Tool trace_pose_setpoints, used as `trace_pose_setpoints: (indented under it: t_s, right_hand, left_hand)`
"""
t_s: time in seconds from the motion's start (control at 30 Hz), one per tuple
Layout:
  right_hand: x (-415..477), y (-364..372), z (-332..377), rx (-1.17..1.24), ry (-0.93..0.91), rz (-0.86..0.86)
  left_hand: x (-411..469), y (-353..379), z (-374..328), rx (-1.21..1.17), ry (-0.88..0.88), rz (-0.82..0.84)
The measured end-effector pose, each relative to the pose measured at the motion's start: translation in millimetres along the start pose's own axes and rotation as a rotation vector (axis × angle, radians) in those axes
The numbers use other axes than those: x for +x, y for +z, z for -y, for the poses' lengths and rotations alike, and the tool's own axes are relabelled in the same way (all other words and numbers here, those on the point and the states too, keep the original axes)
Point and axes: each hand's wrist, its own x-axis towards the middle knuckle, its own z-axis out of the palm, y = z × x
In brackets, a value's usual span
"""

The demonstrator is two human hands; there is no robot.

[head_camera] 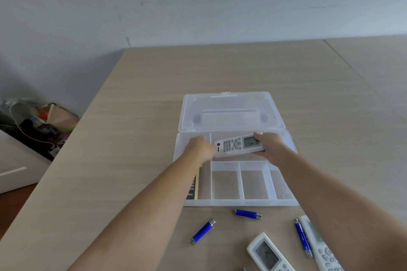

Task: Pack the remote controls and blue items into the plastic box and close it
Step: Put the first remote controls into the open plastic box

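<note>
A clear plastic box [242,202] lies open on the wooden table, its lid [231,101] folded back. Both hands hold a white remote control [239,144] over the box's long rear compartment: my left hand [201,146] grips the button end, my right hand [269,144] the screen end. In front of the box lie two blue lighters [247,213] [202,231], blue pens [302,237] and two more white remotes [267,253] [319,246]. A dark flat item [193,185] stands in the left compartment, partly hidden by my left arm.
The table's left edge [88,114] runs diagonally; beyond it on the floor are bags and cables [44,121] and a white cabinet [15,169]. A grey wall stands behind the table. A small metal object [243,268] peeks in at the bottom edge.
</note>
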Motion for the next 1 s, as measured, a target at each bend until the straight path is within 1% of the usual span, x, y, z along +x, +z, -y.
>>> trace_pose_setpoints:
  t_s: [0.07, 0.1, 0.13, 0.2, 0.3, 0.37, 0.43, 0.53, 0.6, 0.7, 0.83, 0.87, 0.9, 0.97, 1.0]
  right_hand:
    - [7.4, 5.8, -1.7, -0.025, 0.036, -0.039]
    - [10.0, 8.0, -2.1, -0.079, 0.036, -0.059]
    - [12.6, 8.8, -2.0, -0.191, 0.023, -0.064]
    - [13.6, 7.9, -1.4, -0.516, -0.033, -0.049]
    - [6.4, 7.0, 0.1, -0.971, -0.079, -0.025]
    - [4.4, 8.0, -4.1, -1.178, -0.113, -0.039]
    - [6.2, 10.1, -12.3, -1.204, -0.161, -0.078]
    - [5.6, 11.7, -19.0, -1.116, -0.198, -0.171]
    - [4.9, 11.4, -20.6, -1.079, -0.212, -0.202]
    - [2.8, 9.9, -20.7, -1.07, -0.236, -0.195]
    - [-6.9, 6.5, -6.9, -1.098, -0.287, -0.157]
    - [-11.5, 4.0, 0.2, -1.099, -0.333, -0.159]
    - [-16.9, 0.2, 8.0, -1.095, -0.38, -0.168]
    - [-30.0, -10.4, 24.0, -1.058, -0.45, -0.197]
    - [-37.1, -17.6, 30.7, -1.021, -0.472, -0.214]
  left_hand:
    - [-0.4, 7.8, -4.4, -0.023, -0.04, 0.037]
    - [1.1, 10.9, -5.1, -0.012, -0.041, 0.018]
    - [3.4, 13.6, -4.7, 0.008, -0.036, -0.021]
    - [7.1, 15.9, -4.0, 0.036, -0.032, -0.068]
    - [12.2, 15.8, -4.5, 0.049, -0.043, -0.06]
    - [13.2, 15.9, -4.7, 0.051, -0.045, -0.055]
    - [13.9, 16.2, -5.0, 0.056, -0.047, -0.051]
    - [17.5, 17.2, -5.2, 0.052, -0.054, -0.037]
    - [17.2, 17.0, -5.8, 0.064, -0.056, -0.041]
    - [17.9, 17.3, -3.9, 0.06, -0.036, -0.047]
    - [11.5, 9.1, 1.6, -0.022, -0.058, 0.023]
    - [7.4, 4.9, 0.3, -0.023, -0.033, -0.008]
    - [2.2, 0.7, -2.5, 0.016, 0.022, -0.084]
    - [-17.8, -7.5, -13.7, 0.114, 0.187, -0.288]
    - [-30.8, -9.3, -21.9, 0.117, 0.301, -0.356]
